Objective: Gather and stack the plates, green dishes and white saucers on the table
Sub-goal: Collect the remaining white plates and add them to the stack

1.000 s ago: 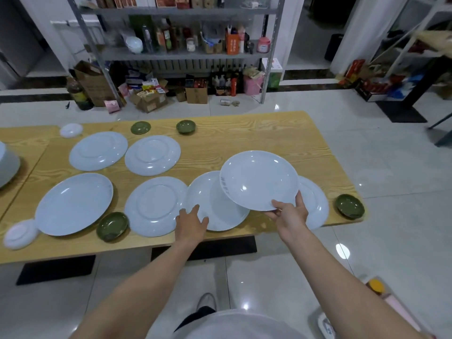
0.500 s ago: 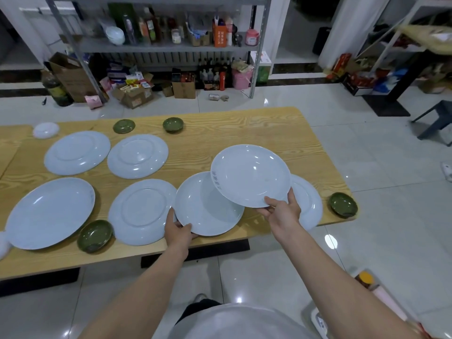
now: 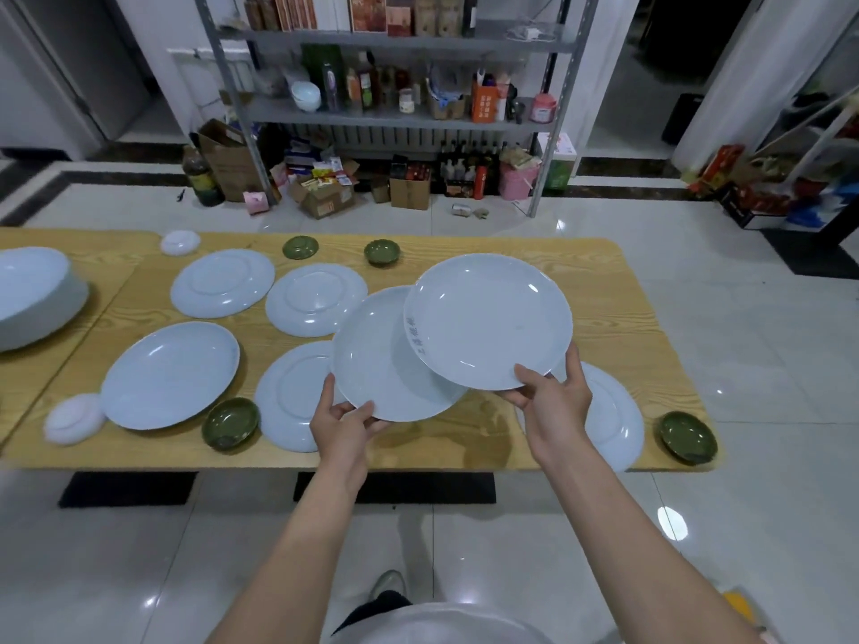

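The round white ceramic plate with grey lettering (image 3: 488, 320) is gripped at its near rim by the right hand (image 3: 551, 402), raised over the light wooden table (image 3: 599, 290). Its left edge overlaps a second plain white plate (image 3: 386, 360), which the left hand (image 3: 346, 425) grips at the near rim. An upturned white plate (image 3: 290, 395) lies just beside the left hand. Bare wood lies open toward the far right corner. A small green glazed dish (image 3: 688, 436) sits near the front right edge.

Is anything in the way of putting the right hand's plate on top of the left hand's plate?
Nothing I can see. The upper plate in the right hand overlaps the lower plate in the left hand. The lower plate's face is bare, held only at its near rim.
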The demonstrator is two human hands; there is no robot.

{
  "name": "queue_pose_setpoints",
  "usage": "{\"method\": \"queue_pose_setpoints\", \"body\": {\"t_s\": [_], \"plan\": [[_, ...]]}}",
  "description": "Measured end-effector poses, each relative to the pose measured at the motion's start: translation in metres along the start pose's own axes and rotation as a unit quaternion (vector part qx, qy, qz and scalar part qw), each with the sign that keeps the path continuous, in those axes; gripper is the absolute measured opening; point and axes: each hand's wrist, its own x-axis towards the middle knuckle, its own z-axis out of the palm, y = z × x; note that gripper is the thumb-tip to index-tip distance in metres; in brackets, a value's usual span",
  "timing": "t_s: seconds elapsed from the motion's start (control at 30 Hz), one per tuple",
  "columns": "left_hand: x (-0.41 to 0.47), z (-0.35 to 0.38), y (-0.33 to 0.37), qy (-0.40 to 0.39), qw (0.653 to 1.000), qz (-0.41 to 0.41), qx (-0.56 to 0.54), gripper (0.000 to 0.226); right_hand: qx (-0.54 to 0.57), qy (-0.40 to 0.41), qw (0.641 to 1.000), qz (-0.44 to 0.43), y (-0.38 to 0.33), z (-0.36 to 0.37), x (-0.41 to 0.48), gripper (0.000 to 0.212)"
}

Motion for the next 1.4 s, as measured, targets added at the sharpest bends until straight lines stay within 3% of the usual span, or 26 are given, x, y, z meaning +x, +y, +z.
{"method": "queue_pose_setpoints", "body": {"t_s": [0.33, 0.63, 1.1, 1.4], "plan": [[-0.059, -0.045, 0.059, 0.073, 0.991, 0.096, -0.064, 0.083, 0.011, -0.114, 0.993, 0.005, -0.014, 0.05, -0.038, 0.096], [-0.089, -0.12, 0.1, 0.14, 0.974, 0.148, -0.098, 0.082, -0.004, -0.198, 0.979, 0.042, 0.025, 0.107, -0.094, 0.093], [-0.082, -0.291, 0.191, 0.187, 0.958, 0.173, -0.131, 0.078, 0.006, -0.213, 0.974, 0.08, 0.132, 0.239, -0.206, 0.092], [-0.042, -0.357, 0.234, 0.22, 0.947, 0.181, -0.152, 0.078, 0.007, -0.238, 0.967, 0.09, 0.186, 0.314, -0.223, 0.086]]}}
